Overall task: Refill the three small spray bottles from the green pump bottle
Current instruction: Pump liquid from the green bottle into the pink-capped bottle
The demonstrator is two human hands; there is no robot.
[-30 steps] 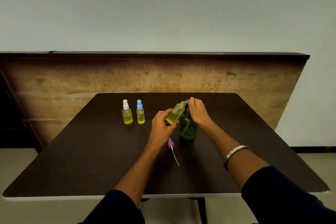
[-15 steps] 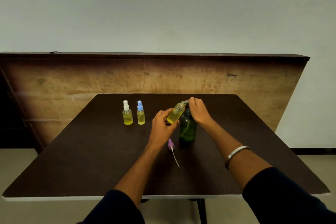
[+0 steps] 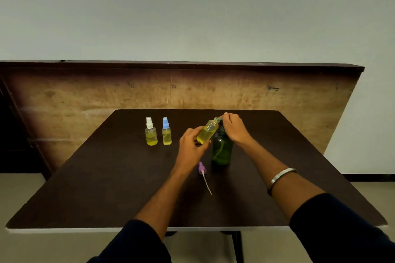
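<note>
My left hand (image 3: 190, 146) holds an uncapped small bottle (image 3: 207, 131) of yellow liquid, tilted with its mouth up against the spout of the green pump bottle (image 3: 222, 149). My right hand (image 3: 235, 128) rests on top of the pump head, fingers closed over it. The purple spray cap (image 3: 201, 168) with its white tube lies on the table just in front of the green bottle. Two capped small spray bottles stand upright at the back left: one with a white cap (image 3: 151, 132), one with a blue cap (image 3: 166, 132), both holding yellow liquid.
All of it sits on a dark brown table (image 3: 106, 188) with a pale front edge. A worn wooden panel (image 3: 106, 96) rises behind the far edge. Floor shows below the near edge.
</note>
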